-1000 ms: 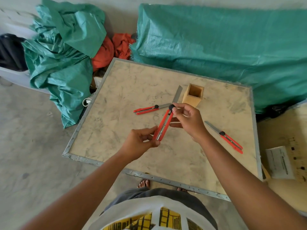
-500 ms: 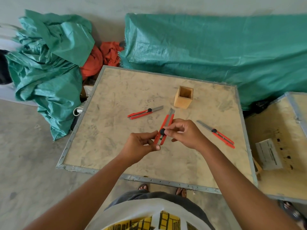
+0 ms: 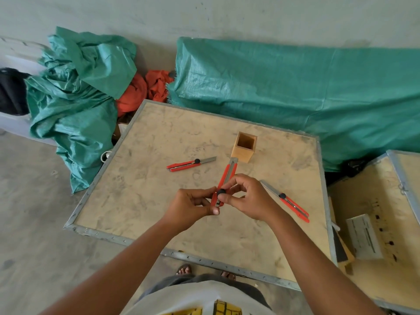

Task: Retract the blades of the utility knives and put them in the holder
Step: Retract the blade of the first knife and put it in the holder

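With your left hand (image 3: 193, 206) gripping the tail of the knife (image 3: 225, 180) above the table (image 3: 141, 196), let your right hand (image 3: 247, 198), pinching the black slider (image 3: 221, 192), draw it fully back, because a short blade tip (image 3: 233, 160) seems exposed near the holder (image 3: 244, 147).

Your forearms come in from 7 and 5 o'clock and your hands meet at the centre. Your left hand (image 3: 193, 206) curls, thumb and fingertips pinched at its 3 o'clock side. Your right hand (image 3: 246, 198) arches over from 3 o'clock, thumb and forefinger pressed together, the remaining fingers bent.
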Demonstrator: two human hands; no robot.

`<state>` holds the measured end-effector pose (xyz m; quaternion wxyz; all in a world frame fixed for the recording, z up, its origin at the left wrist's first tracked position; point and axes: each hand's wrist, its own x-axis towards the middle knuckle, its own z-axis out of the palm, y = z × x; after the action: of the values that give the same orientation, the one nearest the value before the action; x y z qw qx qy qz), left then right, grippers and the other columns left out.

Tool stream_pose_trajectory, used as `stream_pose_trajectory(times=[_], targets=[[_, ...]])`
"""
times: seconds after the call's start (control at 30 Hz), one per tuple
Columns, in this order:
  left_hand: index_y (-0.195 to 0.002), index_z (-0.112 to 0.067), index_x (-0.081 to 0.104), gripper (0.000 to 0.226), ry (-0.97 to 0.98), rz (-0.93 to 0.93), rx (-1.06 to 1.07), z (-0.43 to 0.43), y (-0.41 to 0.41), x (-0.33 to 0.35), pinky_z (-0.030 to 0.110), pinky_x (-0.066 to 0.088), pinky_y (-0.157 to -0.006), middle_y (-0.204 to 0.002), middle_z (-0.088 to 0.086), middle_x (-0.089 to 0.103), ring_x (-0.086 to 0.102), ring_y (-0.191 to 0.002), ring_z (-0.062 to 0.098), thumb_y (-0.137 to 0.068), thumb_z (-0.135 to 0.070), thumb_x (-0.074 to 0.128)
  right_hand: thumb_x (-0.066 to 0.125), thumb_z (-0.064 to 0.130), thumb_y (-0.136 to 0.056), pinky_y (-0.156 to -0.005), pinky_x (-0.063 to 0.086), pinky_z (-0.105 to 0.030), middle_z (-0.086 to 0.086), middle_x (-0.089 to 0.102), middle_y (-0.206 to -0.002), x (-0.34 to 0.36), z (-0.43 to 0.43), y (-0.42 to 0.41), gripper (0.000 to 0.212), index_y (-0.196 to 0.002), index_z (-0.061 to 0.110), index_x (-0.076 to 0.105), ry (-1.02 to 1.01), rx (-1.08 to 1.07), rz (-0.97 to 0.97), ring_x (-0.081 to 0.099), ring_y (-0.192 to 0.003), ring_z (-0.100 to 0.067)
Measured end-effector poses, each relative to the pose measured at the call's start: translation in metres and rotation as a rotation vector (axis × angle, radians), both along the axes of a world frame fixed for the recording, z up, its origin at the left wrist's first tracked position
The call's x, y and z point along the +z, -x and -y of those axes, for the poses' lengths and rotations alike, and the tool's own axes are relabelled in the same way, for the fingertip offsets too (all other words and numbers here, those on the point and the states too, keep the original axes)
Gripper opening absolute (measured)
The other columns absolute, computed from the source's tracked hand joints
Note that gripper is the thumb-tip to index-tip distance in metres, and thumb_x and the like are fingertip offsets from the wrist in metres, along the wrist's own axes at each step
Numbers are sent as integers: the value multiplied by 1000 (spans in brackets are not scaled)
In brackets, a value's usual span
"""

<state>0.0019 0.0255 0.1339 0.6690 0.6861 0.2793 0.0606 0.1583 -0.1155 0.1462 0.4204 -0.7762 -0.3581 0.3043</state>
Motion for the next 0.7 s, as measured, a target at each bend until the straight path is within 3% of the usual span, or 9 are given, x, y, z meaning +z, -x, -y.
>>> stream_pose_trajectory(times=[0.07, 0.2, 0.3, 0.37, 0.5, 0.7], targets=[[-116, -16, 74, 54, 2, 0, 20, 8, -7, 2, 45, 59, -93, -96, 1, 80, 74, -81, 21, -66, -3, 89, 82, 32, -84, -81, 51, -23, 14, 72, -107, 0, 5, -8, 18, -100, 34, 73, 8, 26, -21, 69, -94, 0], [-115, -18, 74, 55, 5, 3, 71, 24, -20, 3, 41, 60, -87, -96, 1, 80, 74, -80, 21, -64, -4, 90, 79, 26, -88, -86, 62, -40, 12, 71, -109, -2, 15, -26, 17, -104, 33, 77, -24, 76, -61, 71, -96, -8], [-114, -19, 74, 55, -9, 16, 96, 38, -27, 4, 23, 57, -76, -91, -2, 80, 73, -77, 16, -65, -3, 90, 86, 30, -80, -83, 60, -32, 8, 75, -94, -2, 20, -33, 17, -89, 22, 73, -65, 46, 14, 72, -88, -5], [-116, -15, 73, 55, -5, 29, 125, 46, -31, 3, 18, 56, -73, -88, -1, 80, 72, -75, 15, -65, 1, 88, 87, 31, -78, -79, 57, -23, 8, 75, -91, -2, 24, -38, 20, -88, 21, 72, -80, 54, 44, 72, -85, -2], [-115, -14, 73, 55, 4, 43, 172, 58, -38, -1, 27, 60, -80, -94, 2, 80, 74, -77, 18, -65, 1, 88, 84, 25, -83, -83, 59, -24, 9, 74, -101, -4, 32, -50, 18, -99, 25, 78, -108, 129, 9, 72, -91, -7], [-118, -14, 73, 57, -15, 30, 149, 57, -55, -8, 30, 60, -84, -93, 3, 80, 75, -79, 19, -65, 2, 88, 85, 32, -80, -71, 54, -16, 10, 74, -89, -9, 31, -59, 16, -83, 27, 70, -101, 44, 78, 71, -85, -2]])
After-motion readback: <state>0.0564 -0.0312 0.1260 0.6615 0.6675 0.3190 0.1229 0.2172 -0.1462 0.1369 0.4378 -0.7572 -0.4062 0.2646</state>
